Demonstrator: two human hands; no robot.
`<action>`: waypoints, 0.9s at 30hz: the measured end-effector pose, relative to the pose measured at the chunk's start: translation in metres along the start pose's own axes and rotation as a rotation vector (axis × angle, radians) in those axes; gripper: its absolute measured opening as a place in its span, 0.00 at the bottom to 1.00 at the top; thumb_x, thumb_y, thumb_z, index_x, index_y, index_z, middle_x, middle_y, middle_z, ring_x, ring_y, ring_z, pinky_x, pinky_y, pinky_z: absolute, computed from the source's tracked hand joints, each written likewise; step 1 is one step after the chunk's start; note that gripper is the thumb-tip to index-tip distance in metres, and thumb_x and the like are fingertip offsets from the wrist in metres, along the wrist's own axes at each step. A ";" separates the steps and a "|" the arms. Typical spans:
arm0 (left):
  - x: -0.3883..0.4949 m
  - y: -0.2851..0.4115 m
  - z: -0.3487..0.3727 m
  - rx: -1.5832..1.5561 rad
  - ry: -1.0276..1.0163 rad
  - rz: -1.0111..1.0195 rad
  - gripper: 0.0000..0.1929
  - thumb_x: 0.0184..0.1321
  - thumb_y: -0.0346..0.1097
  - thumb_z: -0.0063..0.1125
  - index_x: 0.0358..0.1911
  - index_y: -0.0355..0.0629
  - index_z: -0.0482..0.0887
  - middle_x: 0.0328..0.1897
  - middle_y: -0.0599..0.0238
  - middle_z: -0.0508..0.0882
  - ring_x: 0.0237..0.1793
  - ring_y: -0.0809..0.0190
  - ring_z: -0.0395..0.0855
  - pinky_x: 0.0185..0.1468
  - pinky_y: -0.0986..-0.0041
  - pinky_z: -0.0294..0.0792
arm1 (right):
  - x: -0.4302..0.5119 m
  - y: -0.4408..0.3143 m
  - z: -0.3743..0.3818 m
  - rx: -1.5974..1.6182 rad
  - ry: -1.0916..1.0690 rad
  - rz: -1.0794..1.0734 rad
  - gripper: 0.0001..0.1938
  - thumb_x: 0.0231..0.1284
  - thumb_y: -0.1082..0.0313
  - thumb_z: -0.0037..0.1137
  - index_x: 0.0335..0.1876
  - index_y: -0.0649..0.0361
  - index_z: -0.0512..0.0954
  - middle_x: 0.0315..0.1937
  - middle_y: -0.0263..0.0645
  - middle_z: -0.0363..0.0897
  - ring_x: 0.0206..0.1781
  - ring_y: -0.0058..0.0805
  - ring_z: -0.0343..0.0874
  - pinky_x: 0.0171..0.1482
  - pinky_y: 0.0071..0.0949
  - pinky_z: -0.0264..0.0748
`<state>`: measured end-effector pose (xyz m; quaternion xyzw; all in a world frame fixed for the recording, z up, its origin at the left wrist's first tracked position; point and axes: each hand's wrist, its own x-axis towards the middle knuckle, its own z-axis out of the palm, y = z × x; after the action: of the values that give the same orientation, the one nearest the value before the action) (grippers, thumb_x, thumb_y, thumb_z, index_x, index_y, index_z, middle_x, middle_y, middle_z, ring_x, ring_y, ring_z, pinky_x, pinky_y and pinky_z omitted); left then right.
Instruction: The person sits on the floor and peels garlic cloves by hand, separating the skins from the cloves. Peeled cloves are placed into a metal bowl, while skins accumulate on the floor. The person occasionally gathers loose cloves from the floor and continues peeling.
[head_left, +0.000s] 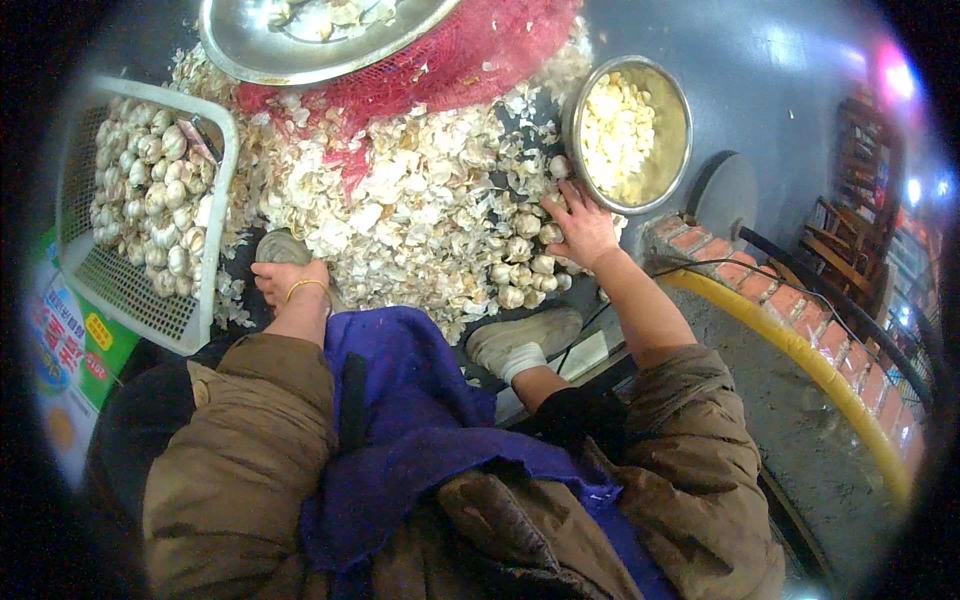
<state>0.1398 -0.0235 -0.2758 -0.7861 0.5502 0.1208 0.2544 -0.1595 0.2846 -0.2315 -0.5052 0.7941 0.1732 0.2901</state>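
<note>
My right hand (583, 227) reaches down with its fingers spread over a group of whole garlic bulbs (523, 251) on the floor. Its fingertips are beside a metal bowl (681, 169) of peeled garlic cloves (616, 131). My left hand (294, 280) is by my left shoe (282, 246), wearing a thin yellow bracelet. Its fingers are partly hidden, and I cannot tell if they hold anything. A heap of loose garlic skins (405, 210) spreads between my hands. To the left, a plastic basket (225, 150) contains many whole garlic bulbs (154, 195).
A large metal basin (315, 71) with garlic pieces stands at the top, against red mesh netting (450, 71). My right shoe (525, 334) is below the bulbs. At right are a brick edge (757, 266), a yellow pipe (795, 345) and a black cable (712, 262).
</note>
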 end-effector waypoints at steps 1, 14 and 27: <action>0.000 0.000 0.000 0.002 -0.001 -0.006 0.51 0.42 0.45 0.71 0.68 0.39 0.50 0.68 0.43 0.64 0.65 0.38 0.68 0.67 0.56 0.64 | 0.001 -0.004 0.002 0.021 -0.035 0.014 0.45 0.39 0.45 0.72 0.69 0.39 0.64 0.73 0.42 0.56 0.73 0.49 0.55 0.70 0.53 0.58; -0.001 0.004 -0.009 0.011 -0.125 -0.058 0.58 0.44 0.48 0.71 0.73 0.42 0.40 0.76 0.51 0.53 0.72 0.47 0.59 0.70 0.50 0.57 | 0.004 -0.028 0.025 0.097 0.169 0.138 0.45 0.36 0.48 0.74 0.68 0.36 0.65 0.70 0.40 0.59 0.68 0.49 0.62 0.65 0.49 0.66; -0.008 0.004 -0.012 -0.001 -0.052 -0.022 0.54 0.44 0.44 0.70 0.71 0.38 0.45 0.73 0.45 0.58 0.70 0.42 0.63 0.72 0.57 0.59 | 0.014 -0.040 0.036 -0.175 0.220 -0.355 0.39 0.46 0.56 0.66 0.68 0.18 0.61 0.66 0.33 0.62 0.66 0.40 0.65 0.55 0.43 0.72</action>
<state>0.1319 -0.0245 -0.2634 -0.7887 0.5348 0.1386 0.2697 -0.1172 0.2779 -0.2669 -0.6762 0.7015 0.1313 0.1827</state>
